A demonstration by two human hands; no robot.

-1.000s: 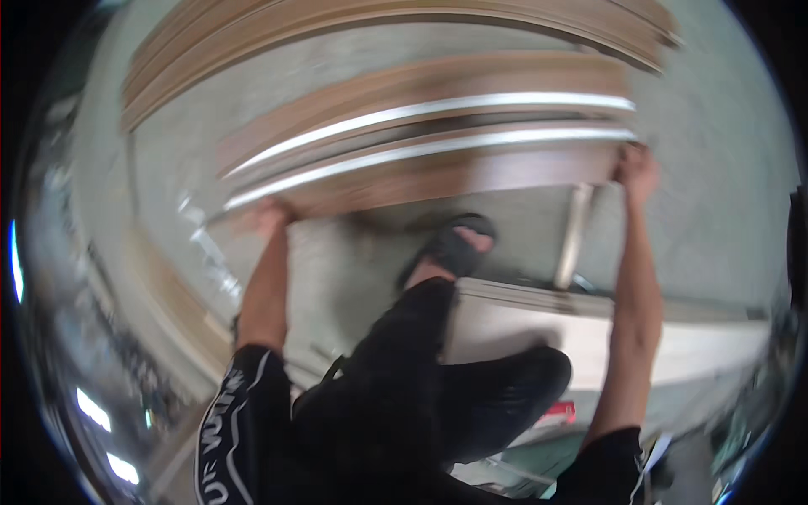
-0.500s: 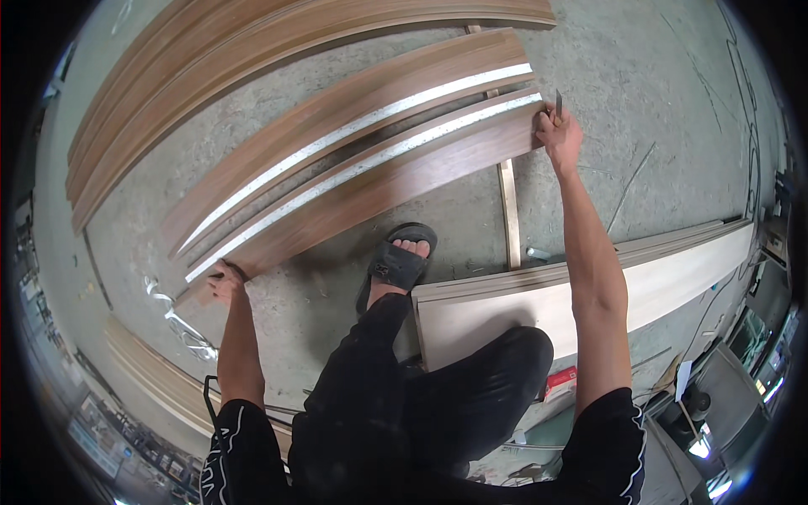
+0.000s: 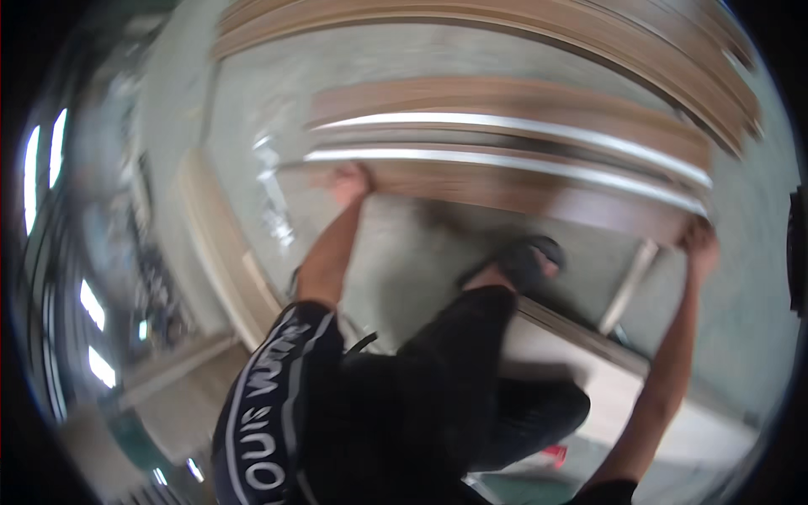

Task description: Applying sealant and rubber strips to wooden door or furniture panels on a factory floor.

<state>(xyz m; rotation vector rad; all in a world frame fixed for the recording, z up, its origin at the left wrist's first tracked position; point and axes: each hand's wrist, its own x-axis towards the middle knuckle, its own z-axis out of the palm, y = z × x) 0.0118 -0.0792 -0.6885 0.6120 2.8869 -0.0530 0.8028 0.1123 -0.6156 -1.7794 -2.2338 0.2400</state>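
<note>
While both arms stretch fwd in the head view, the left hand (image 3: 349, 181) grips the near edge of a long brown wood panel (image 3: 505, 181) w/ white strips at its left end; the right hand (image 3: 697, 240) clasps the same panel's right end. Panel sits just above the concrete floor (image 3: 404, 269). More planks (image 3: 522, 25) lie beyond both hands; a sandalled foot (image 3: 526, 261) is between them. Blurry.

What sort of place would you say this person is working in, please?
Probably a woodworking or panel workshop: long brown wood-grain boards with pale edges lie on a grey concrete floor, with more long brown planks stacked beyond. Both hands hold the nearest board.
</note>
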